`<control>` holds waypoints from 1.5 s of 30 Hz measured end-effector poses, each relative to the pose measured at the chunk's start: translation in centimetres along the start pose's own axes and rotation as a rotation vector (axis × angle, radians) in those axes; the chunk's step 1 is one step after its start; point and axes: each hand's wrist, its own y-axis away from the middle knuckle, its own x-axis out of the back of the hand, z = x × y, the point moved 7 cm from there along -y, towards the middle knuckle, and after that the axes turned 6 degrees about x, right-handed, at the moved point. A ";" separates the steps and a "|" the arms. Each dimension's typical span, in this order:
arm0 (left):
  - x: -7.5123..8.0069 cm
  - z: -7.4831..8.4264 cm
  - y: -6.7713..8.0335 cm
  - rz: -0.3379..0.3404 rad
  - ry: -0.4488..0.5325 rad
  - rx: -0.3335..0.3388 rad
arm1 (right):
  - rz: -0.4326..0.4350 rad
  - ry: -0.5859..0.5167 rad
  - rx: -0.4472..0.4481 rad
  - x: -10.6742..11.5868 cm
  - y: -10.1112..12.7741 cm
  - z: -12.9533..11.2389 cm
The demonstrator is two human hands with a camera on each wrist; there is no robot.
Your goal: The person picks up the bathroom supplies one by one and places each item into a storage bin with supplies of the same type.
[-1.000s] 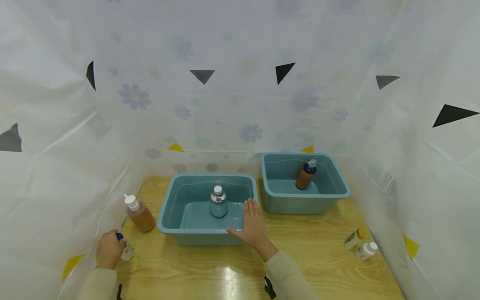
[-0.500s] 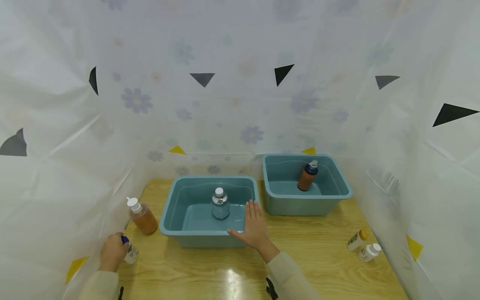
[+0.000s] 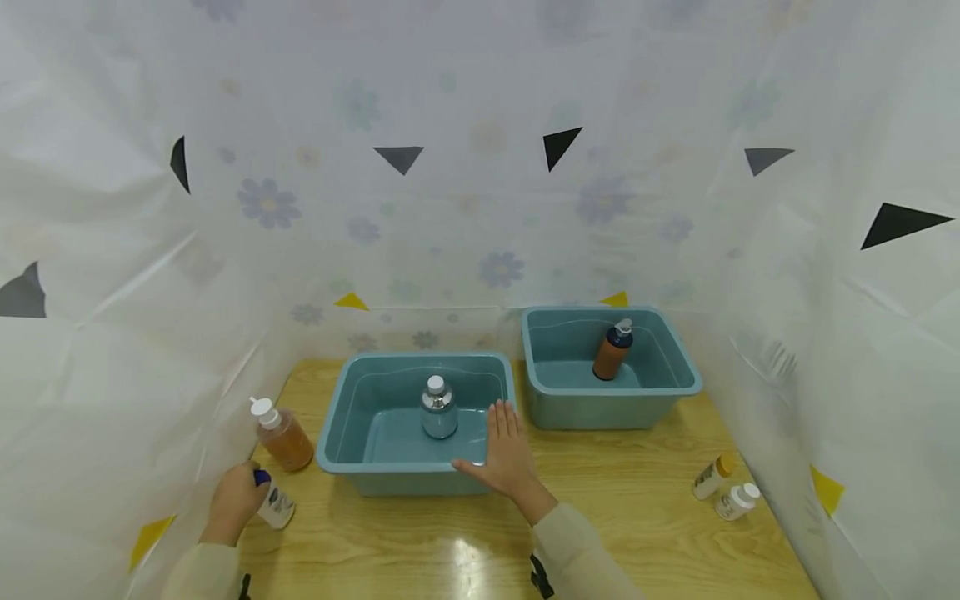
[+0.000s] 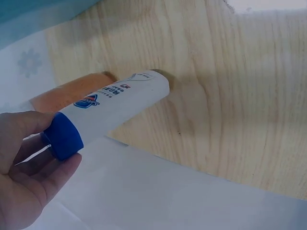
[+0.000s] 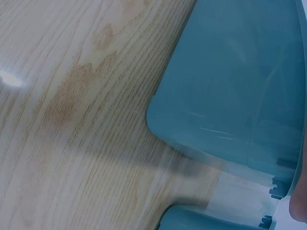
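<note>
At the table's left side my left hand (image 3: pixel 234 500) pinches the blue cap of a white bottle (image 3: pixel 277 507) between thumb and fingers. The left wrist view shows this bottle (image 4: pixel 120 103) slanting away from the fingers, its label facing up. My right hand (image 3: pixel 508 458) rests on the front right corner of the left blue-green tub (image 3: pixel 420 479), fingers straight and thumb spread. Inside that tub stands a clear bottle with a white cap (image 3: pixel 438 412). Only a sliver of the right hand shows at the edge of the right wrist view, beside the tub wall (image 5: pixel 225 91).
An orange pump bottle (image 3: pixel 287 442) stands behind the left hand. The second blue-green tub (image 3: pixel 607 410), back right, holds a brown pump bottle (image 3: pixel 611 354). At the right edge are a yellow-capped bottle (image 3: pixel 708 479) and a white-capped bottle (image 3: pixel 735 503). White sheeting encloses the wooden table (image 3: pixel 390 550).
My left hand has moved a little to the right with the white bottle, which now shows more of its body. The right hand stays on the tub.
</note>
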 end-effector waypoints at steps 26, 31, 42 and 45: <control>2.9 4.2 -0.3 0.039 0.016 -0.095 | -0.011 0.009 -0.006 0.0 -0.1 -0.2; 3.8 4.6 -0.3 0.071 0.020 -0.124 | -0.019 0.012 -0.009 -0.1 -0.2 -0.2; 5.9 5.4 -0.5 0.080 -0.003 -0.138 | -0.026 0.013 -0.011 -0.2 -0.1 -0.3; 6.5 5.8 -0.6 0.083 0.001 -0.145 | -0.026 0.013 -0.013 -0.1 -0.1 -0.3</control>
